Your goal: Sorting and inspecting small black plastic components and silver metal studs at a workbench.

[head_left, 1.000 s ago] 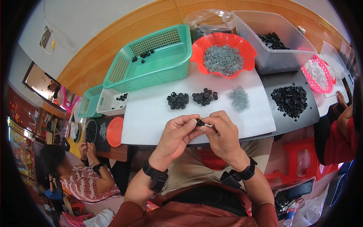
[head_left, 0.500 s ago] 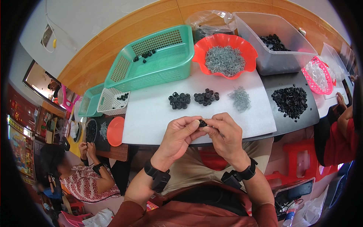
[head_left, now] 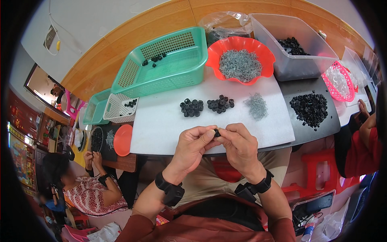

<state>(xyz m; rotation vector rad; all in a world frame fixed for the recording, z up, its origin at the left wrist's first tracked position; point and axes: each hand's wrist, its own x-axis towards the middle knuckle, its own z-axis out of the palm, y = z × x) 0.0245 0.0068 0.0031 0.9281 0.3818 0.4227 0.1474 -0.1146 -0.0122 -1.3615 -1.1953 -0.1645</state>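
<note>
Left hand (head_left: 191, 143) and right hand (head_left: 240, 146) meet above the near part of a white sheet (head_left: 161, 135), with the thumb and fingers of each pinched on 1 small black part (head_left: 217, 132). It sits between the 2 sets of fingertips, which hide most of it, so I cannot tell whether it is 1 piece or several joined.

It looks like stiff plastic, probably very light and hard to break, but small and smooth enough to slip or roll if squeezed off-centre. The outer sides seem the best place to hold, with 1 hand steadying it and the ends left free.

Beyond the hands lie 2 clusters of black pieces, a left cluster (head_left: 191, 108) and a right cluster (head_left: 220, 104), and then a small heap of grey metal pieces (head_left: 256, 107), perhaps screws. These thin bits would likely scatter at a careless brush. Behind stand a green basket (head_left: 159, 88), a scalloped red bowl (head_left: 213, 58) and a clear bin (head_left: 304, 66); their walls force any reach inside to go over the rim. A loose black heap (head_left: 309, 108) spreads to the right.
</note>
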